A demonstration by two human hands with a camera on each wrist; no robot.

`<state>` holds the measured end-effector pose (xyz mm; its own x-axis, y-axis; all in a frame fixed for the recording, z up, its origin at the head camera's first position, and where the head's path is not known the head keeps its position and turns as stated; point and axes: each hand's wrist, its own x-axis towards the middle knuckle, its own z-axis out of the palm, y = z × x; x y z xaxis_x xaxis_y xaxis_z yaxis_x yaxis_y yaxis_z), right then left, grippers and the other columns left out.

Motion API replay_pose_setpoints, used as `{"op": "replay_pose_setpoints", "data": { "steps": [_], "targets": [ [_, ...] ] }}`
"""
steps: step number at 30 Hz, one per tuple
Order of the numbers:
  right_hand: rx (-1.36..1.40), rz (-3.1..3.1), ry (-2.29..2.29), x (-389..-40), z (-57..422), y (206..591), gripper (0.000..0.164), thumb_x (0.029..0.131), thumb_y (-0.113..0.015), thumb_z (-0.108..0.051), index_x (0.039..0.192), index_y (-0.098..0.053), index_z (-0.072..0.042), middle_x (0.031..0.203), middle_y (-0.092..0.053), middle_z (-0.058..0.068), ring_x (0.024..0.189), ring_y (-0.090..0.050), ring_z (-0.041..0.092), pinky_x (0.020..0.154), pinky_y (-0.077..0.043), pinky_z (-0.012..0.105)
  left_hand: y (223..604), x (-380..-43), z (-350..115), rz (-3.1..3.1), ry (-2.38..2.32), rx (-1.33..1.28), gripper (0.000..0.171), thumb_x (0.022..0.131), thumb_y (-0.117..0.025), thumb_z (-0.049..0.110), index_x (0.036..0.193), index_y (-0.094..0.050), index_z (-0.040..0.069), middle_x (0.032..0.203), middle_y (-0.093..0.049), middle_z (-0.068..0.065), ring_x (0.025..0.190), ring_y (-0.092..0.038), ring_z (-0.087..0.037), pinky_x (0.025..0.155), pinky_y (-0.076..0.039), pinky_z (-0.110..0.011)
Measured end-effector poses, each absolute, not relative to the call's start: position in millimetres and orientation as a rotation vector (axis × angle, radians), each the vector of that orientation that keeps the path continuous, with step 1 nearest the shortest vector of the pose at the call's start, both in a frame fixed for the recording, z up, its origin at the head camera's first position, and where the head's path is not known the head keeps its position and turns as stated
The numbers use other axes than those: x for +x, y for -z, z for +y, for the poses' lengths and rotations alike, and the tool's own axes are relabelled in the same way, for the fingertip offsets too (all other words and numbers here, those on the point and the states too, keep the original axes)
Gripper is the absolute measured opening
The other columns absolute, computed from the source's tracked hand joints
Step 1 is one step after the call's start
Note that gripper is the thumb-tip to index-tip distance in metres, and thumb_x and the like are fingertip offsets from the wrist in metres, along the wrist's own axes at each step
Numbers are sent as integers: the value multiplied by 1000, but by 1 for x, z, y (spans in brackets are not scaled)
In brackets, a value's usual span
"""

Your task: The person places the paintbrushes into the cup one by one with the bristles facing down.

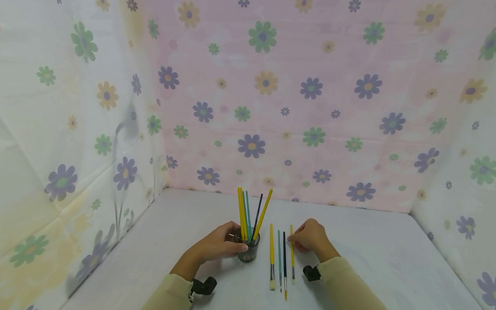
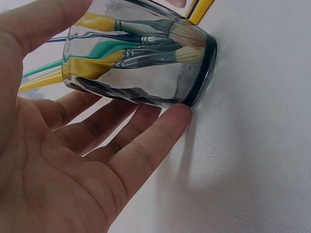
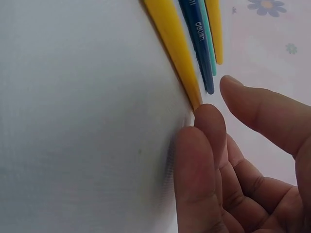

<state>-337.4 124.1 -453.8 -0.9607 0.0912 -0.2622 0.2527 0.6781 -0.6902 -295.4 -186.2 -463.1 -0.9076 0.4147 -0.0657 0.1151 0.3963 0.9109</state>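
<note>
My left hand (image 1: 218,241) holds a clear glass cup (image 1: 249,254) from its left side, thumb in front and fingers behind. Several paintbrushes (image 1: 265,208) with yellow, teal and dark handles stand in it; the left wrist view shows their bristles (image 2: 188,54) down in the glass. To its right, a yellow paintbrush (image 1: 272,249), a teal paintbrush (image 1: 279,254), a dark blue paintbrush (image 1: 284,254) and another yellow paintbrush (image 1: 291,259) lie side by side, bristles toward me. My right hand (image 1: 311,234) is at the last one's handle end (image 3: 194,97), a fingertip at its tip, thumb apart.
A white cloth (image 1: 363,259) covers the table. Flower-patterned sheets close in the back (image 1: 281,129) and both sides (image 1: 27,133). A black wrist device (image 1: 204,285) is strapped at my left sleeve, another device (image 1: 311,273) at my right.
</note>
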Motion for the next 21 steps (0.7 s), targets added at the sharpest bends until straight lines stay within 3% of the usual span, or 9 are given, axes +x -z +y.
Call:
{"op": "replay_pose_setpoints", "data": {
  "steps": [21],
  "targets": [
    [286,2662,1135,-339,123,460,28,77,-91,-15,86,-67,-3,72,-73,8,61,-68,17,56,-57,25,463,-295,-187,2385,-1512,476,60,89,-82,35,136,-55,9,123,-64,-8,114,-63,-23,90,-62,-39]
  ]
}}
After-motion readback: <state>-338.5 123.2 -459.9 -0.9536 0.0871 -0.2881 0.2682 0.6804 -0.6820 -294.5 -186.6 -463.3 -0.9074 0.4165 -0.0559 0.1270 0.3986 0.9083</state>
